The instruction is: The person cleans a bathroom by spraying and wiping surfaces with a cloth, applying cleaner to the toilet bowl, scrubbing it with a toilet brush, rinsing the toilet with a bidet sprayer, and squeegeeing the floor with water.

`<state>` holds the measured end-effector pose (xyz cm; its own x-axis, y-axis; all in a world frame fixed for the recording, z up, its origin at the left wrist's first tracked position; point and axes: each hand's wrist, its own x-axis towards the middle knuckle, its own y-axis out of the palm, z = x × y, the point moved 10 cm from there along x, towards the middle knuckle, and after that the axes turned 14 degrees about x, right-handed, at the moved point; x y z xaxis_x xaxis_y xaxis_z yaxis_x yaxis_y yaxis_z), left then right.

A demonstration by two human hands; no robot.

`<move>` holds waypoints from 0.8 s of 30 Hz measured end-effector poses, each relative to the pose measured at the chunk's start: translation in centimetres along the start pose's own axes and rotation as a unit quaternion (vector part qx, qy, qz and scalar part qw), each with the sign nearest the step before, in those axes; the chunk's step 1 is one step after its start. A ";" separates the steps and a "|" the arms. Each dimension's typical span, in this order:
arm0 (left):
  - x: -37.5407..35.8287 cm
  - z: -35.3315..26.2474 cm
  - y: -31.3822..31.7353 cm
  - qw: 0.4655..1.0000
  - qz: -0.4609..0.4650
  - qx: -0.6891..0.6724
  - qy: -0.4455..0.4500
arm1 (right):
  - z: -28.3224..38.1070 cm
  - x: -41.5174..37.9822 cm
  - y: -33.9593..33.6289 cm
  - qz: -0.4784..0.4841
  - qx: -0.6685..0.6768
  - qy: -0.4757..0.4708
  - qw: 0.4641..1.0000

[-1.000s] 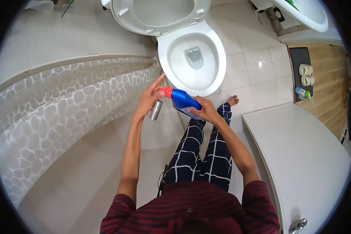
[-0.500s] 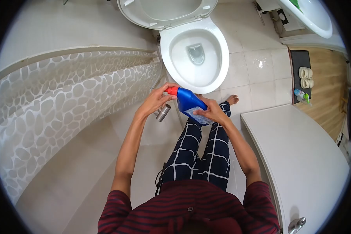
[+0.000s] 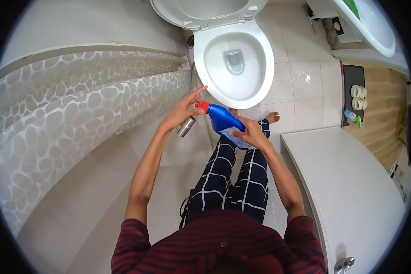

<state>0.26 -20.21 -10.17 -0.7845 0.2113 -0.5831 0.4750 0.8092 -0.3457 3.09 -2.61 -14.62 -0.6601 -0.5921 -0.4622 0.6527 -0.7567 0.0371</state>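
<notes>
A blue plastic bottle [image 3: 223,121] with a red cap [image 3: 202,107] is held tilted in front of me, just short of the toilet bowl [image 3: 267,68]. My right hand [image 3: 252,134] is closed around its lower body, the thumb lying over the pale label. At the cap is my left hand [image 3: 183,112], its fingers spread. The thumb touches the cap while the index finger stretches out toward the bowl rim. The toilet seat [image 3: 205,23] is raised, and water shows in the bowl.
To the left hangs a pebble-patterned curtain [image 3: 77,100] beside the bathtub [image 3: 77,196]. A metal cylinder [image 3: 186,127] is below my left hand. A white cabinet or door panel [image 3: 347,182] stands at right. Slippers [image 3: 358,97] and a small bottle [image 3: 351,118] lie beyond it; a sink [image 3: 374,27] is upper right.
The left index finger has lifted off the cap and stretched forward, so the hand is more open. The bottle stays in the right hand. The view has shifted slightly.
</notes>
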 end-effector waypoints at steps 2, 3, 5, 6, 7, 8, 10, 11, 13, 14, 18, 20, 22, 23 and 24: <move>-0.5 0.6 0.5 0.999 0.031 0.001 -0.033 | -0.5 0.1 0.3 0.000 0.006 0.007 1.000; -0.5 0.8 0.7 0.998 0.042 0.003 -0.035 | -0.9 0.1 0.5 0.003 0.016 0.020 1.000; 0.0 1.9 1.2 0.996 0.073 -0.031 -0.046 | -0.7 0.2 0.5 0.002 0.023 0.020 1.000; 0.2 3.4 1.6 0.992 0.092 -0.068 -0.056 | -0.3 0.2 0.5 0.000 0.021 0.009 1.000; 0.1 3.4 1.9 0.986 0.111 -0.104 -0.066 | 0.0 0.1 0.5 -0.002 0.018 -0.003 1.000; 0.0 3.2 1.8 0.990 0.092 -0.092 -0.058 | -0.3 0.1 0.6 -0.001 0.022 0.000 1.000; -0.2 2.0 1.3 0.995 0.054 -0.068 -0.039 | -1.0 0.2 0.6 -0.001 0.029 0.006 1.000; -0.2 1.6 1.4 0.995 0.066 -0.051 -0.050 | -1.3 0.2 0.7 0.002 0.032 0.012 0.999; -0.6 1.4 1.5 0.993 0.090 -0.018 -0.075 | -1.7 0.3 1.0 0.012 0.040 0.024 0.999; -0.5 1.5 1.3 0.994 0.079 -0.027 -0.075 | -1.7 0.2 1.1 0.015 0.035 0.034 0.999; -0.1 6.6 0.5 0.980 0.055 -0.113 -0.151 | -1.4 -0.5 0.6 0.010 0.045 0.053 0.998; -0.2 8.1 -0.7 0.971 0.030 -0.153 -0.182 | -2.4 -0.5 -1.7 -0.042 0.079 0.044 0.995; -0.7 8.4 -2.3 0.971 -0.017 -0.164 -0.173 | -5.8 0.6 -4.7 -0.132 0.129 0.030 0.982; -0.8 8.4 -2.8 0.966 -0.037 -0.201 -0.156 | -8.2 1.6 -6.2 -0.165 0.188 0.095 0.964; -1.1 8.7 -2.9 0.962 -0.053 -0.218 -0.157 | -10.3 3.0 -7.7 -0.197 0.244 0.158 0.936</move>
<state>3.23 -27.57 -14.88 -0.6278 -0.0065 -0.7784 0.1326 0.9844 -0.1152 -0.05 4.29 -25.41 -0.6203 -0.1868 -0.7617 0.0832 -0.9814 0.1730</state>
